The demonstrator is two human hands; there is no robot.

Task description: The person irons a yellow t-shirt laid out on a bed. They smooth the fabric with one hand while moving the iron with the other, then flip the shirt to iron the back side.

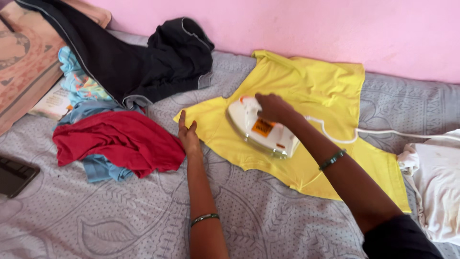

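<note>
- The white iron (261,128) is gripped by the right hand (272,107), fingers closed around its handle, on the yellow shirt (316,86).
- The shirt's edge is pressed flat by the left hand (188,136), fingers extended, on the bed (120,216).

red cloth (117,139) crowding left, bare bedsheet (120,216) open in front

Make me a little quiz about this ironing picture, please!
1. True or false: the right hand holds the white iron.
2. What colour is the shirt under the iron? A) red B) yellow C) black
3. What does the left hand press on?

Key: 1. True. 2. B. 3. The yellow shirt's edge, next to the red cloth.
</note>
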